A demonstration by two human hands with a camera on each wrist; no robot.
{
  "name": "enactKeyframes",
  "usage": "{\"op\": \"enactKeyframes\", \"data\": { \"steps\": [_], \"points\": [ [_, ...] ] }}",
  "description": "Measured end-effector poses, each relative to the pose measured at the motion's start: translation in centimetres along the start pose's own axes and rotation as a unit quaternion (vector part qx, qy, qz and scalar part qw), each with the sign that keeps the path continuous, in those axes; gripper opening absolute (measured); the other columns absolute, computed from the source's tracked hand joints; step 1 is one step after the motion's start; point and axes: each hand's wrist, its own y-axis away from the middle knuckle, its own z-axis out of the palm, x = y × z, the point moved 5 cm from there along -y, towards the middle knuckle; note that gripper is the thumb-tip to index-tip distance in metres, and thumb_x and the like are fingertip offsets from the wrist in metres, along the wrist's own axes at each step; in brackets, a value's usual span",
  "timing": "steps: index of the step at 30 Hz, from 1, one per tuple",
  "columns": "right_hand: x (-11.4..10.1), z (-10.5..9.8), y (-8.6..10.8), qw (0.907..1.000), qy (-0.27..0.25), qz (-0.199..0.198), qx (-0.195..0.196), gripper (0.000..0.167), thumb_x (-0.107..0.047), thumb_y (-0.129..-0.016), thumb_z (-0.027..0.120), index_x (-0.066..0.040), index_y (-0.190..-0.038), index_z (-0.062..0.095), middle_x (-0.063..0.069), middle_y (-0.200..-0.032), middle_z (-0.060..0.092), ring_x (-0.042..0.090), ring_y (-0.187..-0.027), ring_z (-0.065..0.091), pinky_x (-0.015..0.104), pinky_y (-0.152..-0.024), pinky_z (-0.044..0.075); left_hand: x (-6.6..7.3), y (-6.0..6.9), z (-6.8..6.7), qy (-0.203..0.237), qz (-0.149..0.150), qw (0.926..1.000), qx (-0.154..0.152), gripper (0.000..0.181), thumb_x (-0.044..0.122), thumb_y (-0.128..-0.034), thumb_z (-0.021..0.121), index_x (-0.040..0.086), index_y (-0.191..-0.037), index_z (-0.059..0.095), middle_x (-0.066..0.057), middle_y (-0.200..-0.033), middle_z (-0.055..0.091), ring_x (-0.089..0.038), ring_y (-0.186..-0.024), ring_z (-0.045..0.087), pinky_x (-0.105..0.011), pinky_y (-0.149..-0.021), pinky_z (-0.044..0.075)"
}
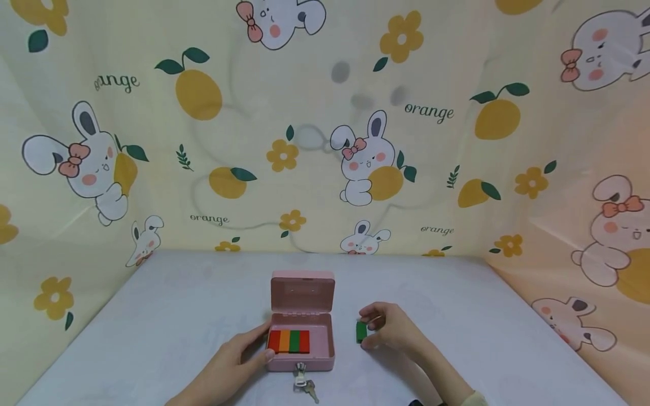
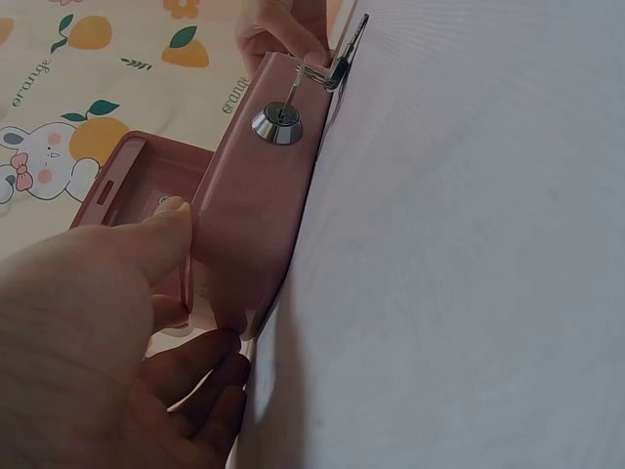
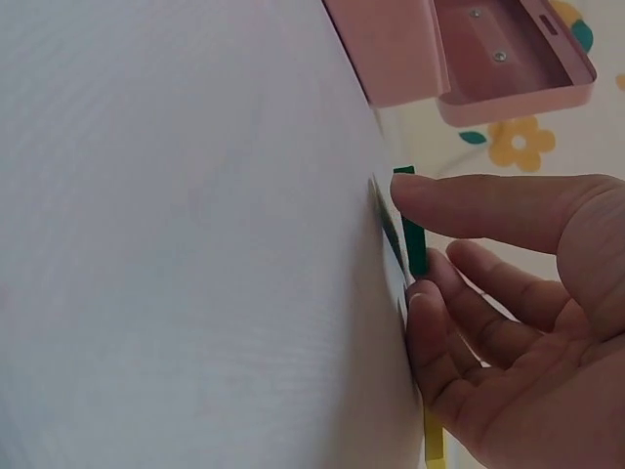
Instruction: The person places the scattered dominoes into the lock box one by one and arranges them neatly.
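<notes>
A small pink cash box stands on the table with its lid raised. Upright in its left part, red, orange and green blocks line up side by side. My left hand holds the box's left wall, thumb at the rim and fingers low against the outside. To the right of the box, my right hand pinches a green block between thumb and fingers, close to the tabletop. In the right wrist view, a yellow strip-like piece shows below the fingers, partly hidden by them.
A keyed lock sits on the box's front, with keys hanging from it onto the white tabletop. Behind and at both sides stands a patterned cloth with rabbits and oranges. A dark object shows at the bottom edge.
</notes>
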Motion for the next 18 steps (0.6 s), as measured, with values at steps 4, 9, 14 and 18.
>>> {"op": "enactKeyframes", "data": {
  "steps": [4,9,14,18],
  "points": [
    [-0.14,-0.13,0.04,0.9999,-0.003,-0.009,0.006,0.057,0.002,-0.063,0.089,0.0,-0.115,0.065,0.005,-0.101,0.067,0.023,-0.09,0.059,0.034,-0.077,0.055,0.16,-0.02,-0.04,-0.002,0.004,1.0,0.001,0.073,0.053,-0.0909,0.064,0.016,-0.15,0.043,-0.011,-0.15,0.044,-0.041,-0.138,0.034,-0.066,-0.104,0.032],
    [-0.37,-0.33,0.17,0.9996,-0.003,-0.024,0.018,0.057,0.003,-0.062,0.089,0.002,-0.113,0.064,0.006,-0.1,0.068,0.022,-0.09,0.061,0.035,-0.079,0.054,0.23,0.04,-0.07,-0.007,0.006,1.0,0.002,0.072,0.052,-0.0913,0.064,0.016,-0.15,0.043,-0.011,-0.149,0.044,-0.042,-0.138,0.033,-0.066,-0.104,0.031],
    [-0.5,-0.43,0.22,0.9995,-0.006,-0.02,0.024,0.056,0.003,-0.063,0.089,0.003,-0.114,0.065,0.006,-0.099,0.067,0.022,-0.09,0.062,0.036,-0.081,0.054,0.16,-0.03,-0.02,-0.004,0.002,1.0,0.0,0.072,0.052,-0.0912,0.064,0.015,-0.15,0.043,-0.011,-0.15,0.043,-0.041,-0.138,0.033,-0.066,-0.103,0.032],
    [-0.49,-0.45,0.2,0.9994,-0.01,-0.017,0.027,0.056,0.003,-0.063,0.089,0.002,-0.113,0.065,0.006,-0.1,0.068,0.022,-0.09,0.062,0.036,-0.082,0.054,0.0,-0.1,0.06,-0.002,-0.008,1.0,-0.004,0.075,0.053,-0.0901,0.065,0.015,-0.15,0.043,-0.01,-0.149,0.044,-0.041,-0.137,0.035,-0.066,-0.102,0.035]
  ]
}}
